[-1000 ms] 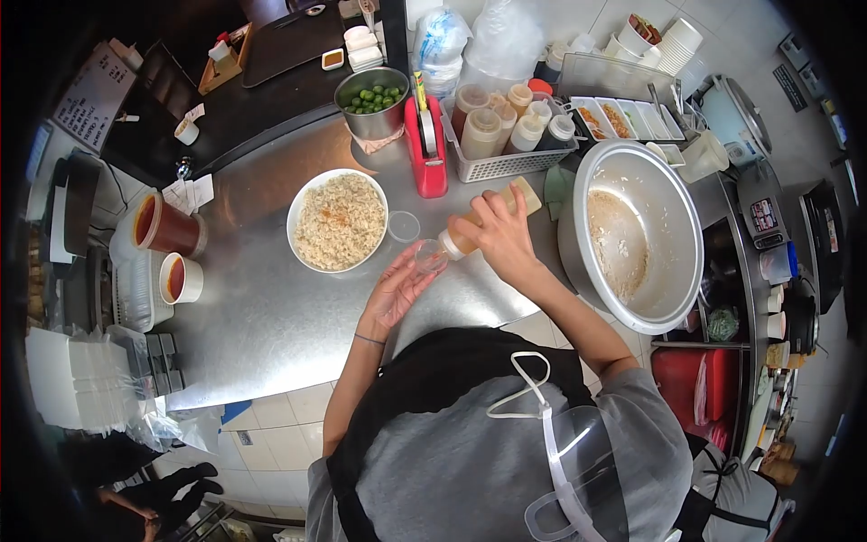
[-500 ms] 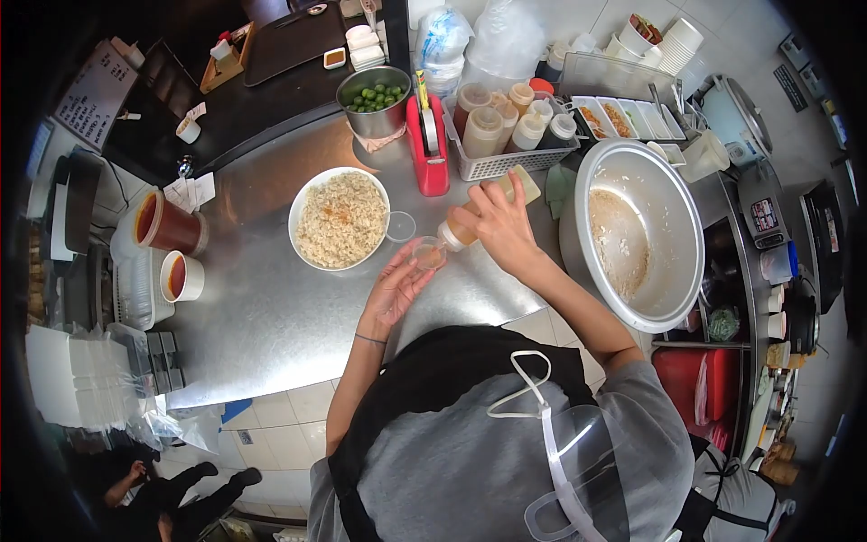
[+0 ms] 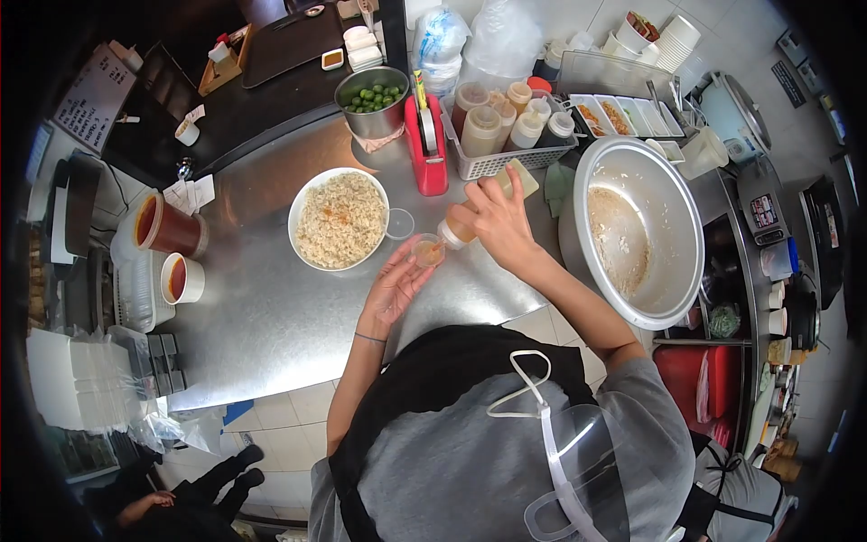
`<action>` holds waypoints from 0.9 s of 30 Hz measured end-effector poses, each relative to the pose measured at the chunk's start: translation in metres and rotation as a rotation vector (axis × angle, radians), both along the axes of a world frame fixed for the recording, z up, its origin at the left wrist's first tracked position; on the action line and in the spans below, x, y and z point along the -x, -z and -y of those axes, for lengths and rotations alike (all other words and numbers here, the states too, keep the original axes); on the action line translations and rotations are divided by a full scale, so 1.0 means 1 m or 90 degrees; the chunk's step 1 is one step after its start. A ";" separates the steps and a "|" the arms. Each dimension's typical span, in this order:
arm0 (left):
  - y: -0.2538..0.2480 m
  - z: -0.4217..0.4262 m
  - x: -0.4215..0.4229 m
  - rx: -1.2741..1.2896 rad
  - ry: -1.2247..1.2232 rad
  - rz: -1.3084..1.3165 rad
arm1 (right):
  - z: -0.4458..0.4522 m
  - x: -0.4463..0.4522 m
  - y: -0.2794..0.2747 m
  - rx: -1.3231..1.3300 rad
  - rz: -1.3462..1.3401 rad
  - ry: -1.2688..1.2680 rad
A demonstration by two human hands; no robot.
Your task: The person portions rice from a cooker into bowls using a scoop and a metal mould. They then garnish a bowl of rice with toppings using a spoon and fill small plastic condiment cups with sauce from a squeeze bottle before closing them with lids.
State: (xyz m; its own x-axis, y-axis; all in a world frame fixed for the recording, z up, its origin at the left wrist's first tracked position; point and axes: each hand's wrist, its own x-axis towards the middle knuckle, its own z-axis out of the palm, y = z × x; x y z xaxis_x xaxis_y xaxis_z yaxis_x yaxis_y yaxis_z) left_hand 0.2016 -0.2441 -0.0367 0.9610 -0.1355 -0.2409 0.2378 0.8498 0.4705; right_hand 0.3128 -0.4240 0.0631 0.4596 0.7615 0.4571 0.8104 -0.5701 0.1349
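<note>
My left hand (image 3: 394,287) holds a small clear sauce cup (image 3: 428,251) above the steel counter, with some orange-brown sauce inside. Wrapped round a squeeze bottle (image 3: 457,232), my right hand (image 3: 502,222) tips it so that its nozzle points into the cup. The bottle's middle is hidden by my fingers. A clear round lid (image 3: 399,224) lies beside a white bowl (image 3: 339,173) heaped with rice (image 3: 334,230), which has a brownish patch on top.
At the right stands a large metal pot (image 3: 668,303) with rice bits inside. Behind are a red tape dispenser (image 3: 426,163), a grey basket (image 3: 515,163) of squeeze bottles and a pot of limes (image 3: 359,120). Sauce containers (image 3: 185,278) stand left. Another person (image 3: 194,497) sits lower left.
More sauce shows in the cup. My hands have barely moved. At the lower left, the other person's legs and hand have shifted.
</note>
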 end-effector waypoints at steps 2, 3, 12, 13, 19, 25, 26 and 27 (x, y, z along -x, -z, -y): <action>0.000 0.000 0.000 -0.001 -0.004 0.003 | 0.000 -0.001 0.000 0.002 -0.001 0.002; -0.001 0.001 0.000 -0.002 -0.002 0.004 | 0.000 -0.001 0.000 0.003 -0.002 0.002; -0.003 0.001 -0.002 -0.015 0.006 0.002 | 0.002 -0.002 0.001 0.015 0.016 0.010; -0.003 0.001 -0.002 -0.019 0.007 0.001 | 0.002 -0.002 0.002 0.010 0.015 0.006; -0.005 0.002 -0.002 -0.028 0.008 -0.009 | 0.002 -0.002 0.003 0.001 -0.003 0.004; -0.005 0.001 -0.003 -0.020 0.014 -0.007 | 0.001 -0.004 0.004 -0.002 0.002 0.010; -0.005 0.001 -0.003 -0.019 0.015 -0.006 | 0.001 -0.004 0.004 -0.001 0.001 0.011; -0.004 0.001 -0.003 -0.017 0.016 -0.006 | 0.002 -0.005 0.004 0.001 0.000 0.013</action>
